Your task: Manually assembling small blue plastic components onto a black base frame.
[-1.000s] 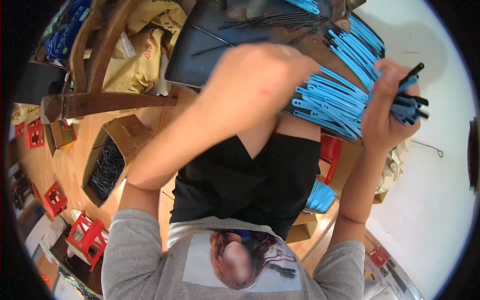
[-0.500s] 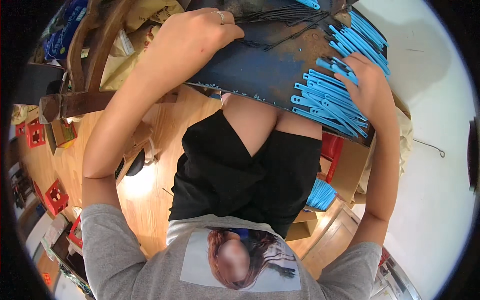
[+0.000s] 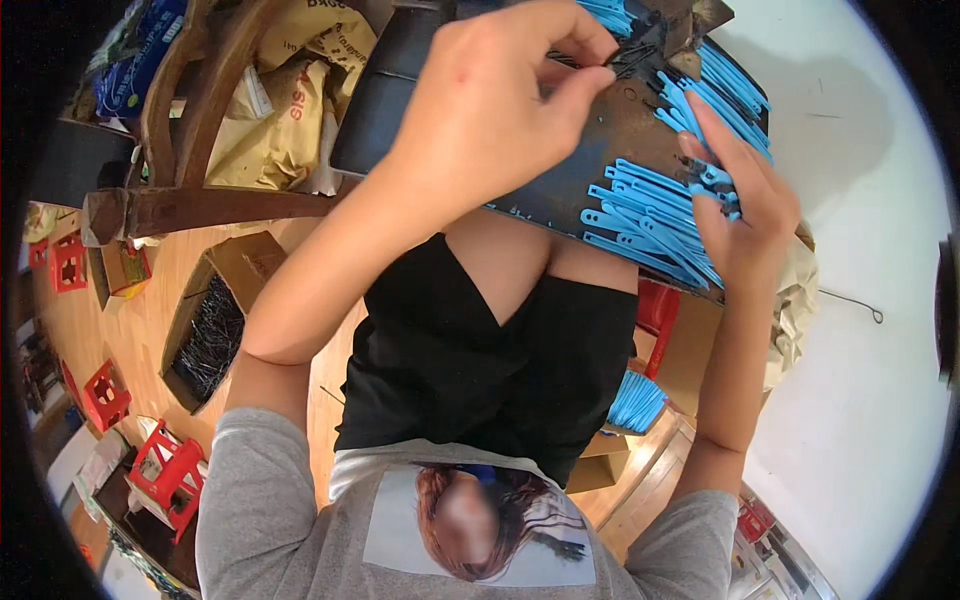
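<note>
My left hand (image 3: 515, 90) is over the dark work surface, thumb and fingertips pinched together at a bunch of thin black sticks (image 3: 636, 58). Most of that bunch is hidden behind the hand. On the right, my right hand (image 3: 748, 195) curls around a few light-blue plastic strips (image 3: 715, 178), whose near ends show with black bits by them. Below and beside it lies a pile of flat blue strips (image 3: 645, 215) with holes at their ends. Farther back, more blue strips (image 3: 725, 90) lie along the right edge.
The dark metal worktop (image 3: 560, 205) spans above my lap, with a rusty block (image 3: 688, 35) at its back right. Left are a wooden chair frame (image 3: 215, 210), paper sacks (image 3: 285, 130) and a carton of black sticks (image 3: 215, 335). Red stools (image 3: 170, 480) stand on the floor.
My left hand has moved right across the worktop to the black sticks' right-hand part. My right hand has shifted slightly down and turned, still holding blue strips. The carton at left has come into view.
</note>
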A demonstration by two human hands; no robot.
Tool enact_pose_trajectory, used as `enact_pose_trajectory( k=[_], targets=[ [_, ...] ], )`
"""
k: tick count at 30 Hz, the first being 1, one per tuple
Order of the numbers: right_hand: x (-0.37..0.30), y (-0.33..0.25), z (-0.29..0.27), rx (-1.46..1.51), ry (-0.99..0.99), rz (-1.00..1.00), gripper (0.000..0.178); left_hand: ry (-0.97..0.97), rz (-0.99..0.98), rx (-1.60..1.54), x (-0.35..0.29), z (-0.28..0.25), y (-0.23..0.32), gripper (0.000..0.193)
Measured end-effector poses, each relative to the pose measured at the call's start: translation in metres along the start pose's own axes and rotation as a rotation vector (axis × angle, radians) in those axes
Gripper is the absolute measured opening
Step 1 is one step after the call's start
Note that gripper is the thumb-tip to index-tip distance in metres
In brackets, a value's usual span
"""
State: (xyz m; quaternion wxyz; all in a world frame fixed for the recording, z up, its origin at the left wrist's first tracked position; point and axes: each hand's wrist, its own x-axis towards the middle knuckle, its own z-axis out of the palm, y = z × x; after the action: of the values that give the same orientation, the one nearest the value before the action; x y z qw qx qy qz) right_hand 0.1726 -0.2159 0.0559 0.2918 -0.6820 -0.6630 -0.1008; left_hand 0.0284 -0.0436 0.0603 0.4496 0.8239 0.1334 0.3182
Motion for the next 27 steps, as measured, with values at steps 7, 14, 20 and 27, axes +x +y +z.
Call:
enact_pose_trajectory(
  k=[7, 14, 20, 27],
  targets=[
    [0.003, 0.004, 0.018, 0.050, 0.193, 0.004, 0.056, 0.274, 0.158, -0.145, -0.010, 0.049, -0.016, 0.016],
    [0.010, 0.000, 0.015, 0.017, 0.155, 0.144, 0.031, -0.077, 0.020, -0.279, 0.008, 0.021, -0.019, 0.008],
    [0.005, 0.012, 0.011, -0.022, 0.154, 0.159, 0.030, -0.082, 0.036, -0.269, 0.009, 0.020, -0.016, 0.007],
    [0.005, 0.023, 0.007, 0.001, 0.100, 0.139, 0.029, -0.041, 0.129, -0.196, 0.011, 0.024, -0.025, 0.007]
  ],
)
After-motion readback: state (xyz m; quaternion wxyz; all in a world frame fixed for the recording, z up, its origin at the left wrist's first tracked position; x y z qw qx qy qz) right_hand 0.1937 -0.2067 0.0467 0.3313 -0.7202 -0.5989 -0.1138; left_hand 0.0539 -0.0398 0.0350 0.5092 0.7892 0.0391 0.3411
